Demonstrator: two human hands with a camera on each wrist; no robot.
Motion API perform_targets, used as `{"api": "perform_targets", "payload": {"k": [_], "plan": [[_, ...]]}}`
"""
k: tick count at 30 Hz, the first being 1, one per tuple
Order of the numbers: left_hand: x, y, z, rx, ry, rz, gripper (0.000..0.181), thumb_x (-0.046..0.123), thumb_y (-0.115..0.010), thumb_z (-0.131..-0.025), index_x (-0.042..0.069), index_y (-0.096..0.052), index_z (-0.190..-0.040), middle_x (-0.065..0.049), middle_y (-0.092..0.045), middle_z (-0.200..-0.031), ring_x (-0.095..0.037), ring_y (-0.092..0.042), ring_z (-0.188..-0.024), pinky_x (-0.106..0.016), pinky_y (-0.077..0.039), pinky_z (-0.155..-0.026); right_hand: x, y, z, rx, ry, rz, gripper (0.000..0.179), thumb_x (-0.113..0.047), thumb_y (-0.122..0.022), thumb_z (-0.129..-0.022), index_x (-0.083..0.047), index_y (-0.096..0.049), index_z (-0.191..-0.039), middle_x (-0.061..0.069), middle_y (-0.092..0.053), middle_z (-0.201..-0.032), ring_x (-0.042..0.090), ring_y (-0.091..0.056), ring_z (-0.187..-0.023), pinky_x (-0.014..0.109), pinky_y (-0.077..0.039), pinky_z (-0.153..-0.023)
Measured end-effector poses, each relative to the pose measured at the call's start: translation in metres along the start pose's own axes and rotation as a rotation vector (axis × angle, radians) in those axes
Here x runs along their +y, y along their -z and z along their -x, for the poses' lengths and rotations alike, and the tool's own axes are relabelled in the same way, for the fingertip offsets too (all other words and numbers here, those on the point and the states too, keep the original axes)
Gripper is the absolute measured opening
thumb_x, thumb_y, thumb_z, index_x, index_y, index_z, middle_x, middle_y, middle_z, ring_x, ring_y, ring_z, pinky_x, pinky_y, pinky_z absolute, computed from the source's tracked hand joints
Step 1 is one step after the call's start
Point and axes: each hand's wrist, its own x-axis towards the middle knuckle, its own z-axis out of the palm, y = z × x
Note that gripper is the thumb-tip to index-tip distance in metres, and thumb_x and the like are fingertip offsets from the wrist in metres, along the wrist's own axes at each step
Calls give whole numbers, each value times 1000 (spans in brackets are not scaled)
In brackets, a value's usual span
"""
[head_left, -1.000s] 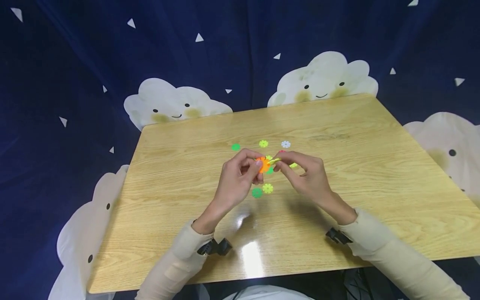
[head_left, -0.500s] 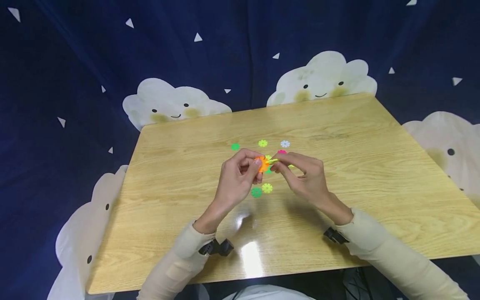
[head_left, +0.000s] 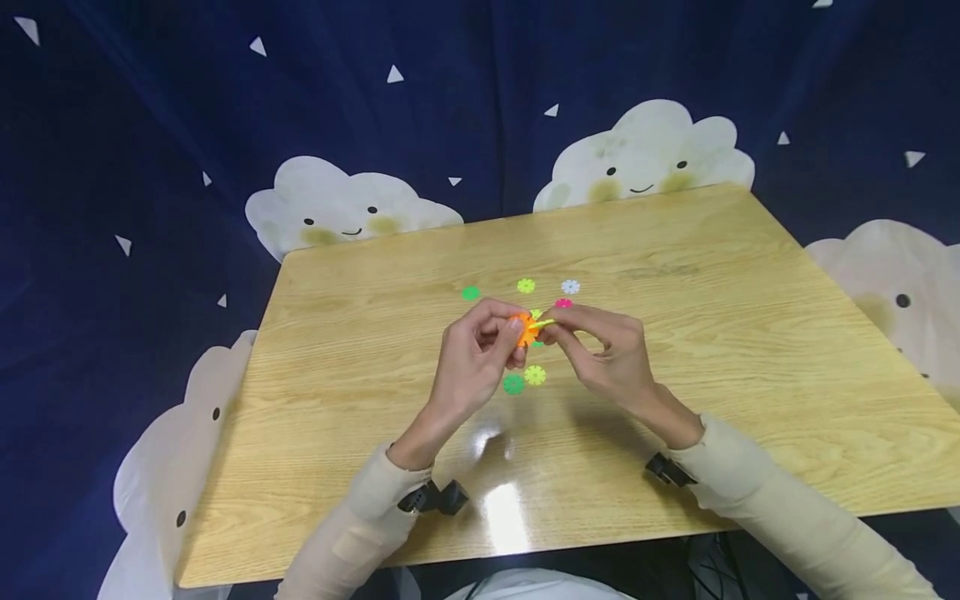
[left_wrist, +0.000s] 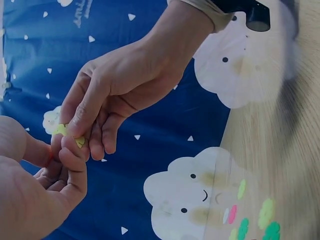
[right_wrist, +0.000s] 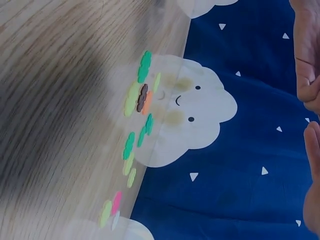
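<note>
In the head view my left hand [head_left: 476, 346] pinches an orange notched disc [head_left: 527, 331] between thumb and fingers, above the table. Facing it, my right hand [head_left: 611, 350] pinches a yellow-green notched disc [head_left: 543, 323], seen nearly edge-on. Its edge overlaps the orange disc in this view; whether the slots interlock cannot be told. In the left wrist view, fingers hide most of the yellow-green disc [left_wrist: 80, 141], and only a sliver of orange shows by the left thumb. Only parts of the hands appear at the right edge of the right wrist view.
Flat notched discs lie beneath and beyond the hands on the wooden table [head_left: 337, 375]: green [head_left: 513, 384], yellow-green [head_left: 535, 375], pink [head_left: 564, 304] and white [head_left: 571, 287]. The right wrist view adds a brown disc [right_wrist: 142, 98]. A dark blue curtain [head_left: 420, 125] hangs behind.
My right hand has shifted slightly left, bringing the yellow-green disc in against the orange one and turning it more edge-on. My left hand has stayed nearly still.
</note>
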Motion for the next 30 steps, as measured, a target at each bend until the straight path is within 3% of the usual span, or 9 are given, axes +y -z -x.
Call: {"api": "perform_targets", "payload": {"k": [6, 10, 14, 20, 22, 26, 30], "plan": [[2, 2, -1, -38, 64, 37, 17, 12, -56, -99, 2, -62, -112, -18, -65, -75, -19, -64, -63, -39, -59, -62, 2, 6, 0, -45, -36, 38, 29, 20, -67, -77, 4, -70, -101, 12, -73, -88, 20, -70, -73, 22, -57, -70], [12, 6, -1, -67, 63, 14, 18, 7, -53, -100, -1, -60, -115, -23, -63, -76, -20, -62, -62, -35, -54, -59, 4, 6, 0, -65, -66, 57, 29, 19, -69, -78, 2, -71, -101, 10, -73, -90, 18, -69, -75, 21, -57, -71], [16, 8, -2, -87, 40, -56, 21, 11, -55, -100, 3, -59, -119, -20, -63, -83, -20, -62, -63, -32, -53, -59, 5, 4, 1, -52, -78, 88, 28, 18, -71, -77, 1, -71, -99, 10, -73, -89, 17, -69, -73, 19, -56, -71], [-4, 10, -4, -89, 30, -137, 24, 30, -63, -96, 21, -63, -119, -4, -68, -101, -19, -65, -66, -35, -57, -65, 7, -2, 3, -59, -88, 121, 25, 16, -72, -76, 1, -71, -97, 11, -73, -84, 19, -69, -70, 17, -55, -70], [-6, 10, -5, -75, 21, -151, 23, 31, -64, -95, 23, -64, -117, -2, -68, -99, -18, -66, -66, -35, -58, -64, 7, -3, 3, -60, -100, 137, 25, 15, -74, -76, 0, -71, -96, 9, -73, -84, 19, -69, -70, 17, -54, -70], [-4, 11, -4, -55, 31, -158, 18, 27, -64, -95, 21, -66, -113, 0, -68, -92, -17, -67, -65, -33, -58, -63, 8, -4, 4, -71, -148, 172, 25, 8, -75, -78, -4, -69, -99, 4, -73, -86, 16, -71, -73, 17, -55, -70], [9, 10, -1, -59, 54, -158, 17, 17, -63, -96, 11, -66, -111, -6, -67, -89, -20, -66, -65, -32, -57, -62, 9, -4, 6, -90, -198, 170, 28, 4, -76, -79, -6, -66, -104, 2, -73, -88, 14, -71, -75, 18, -55, -70]]}}
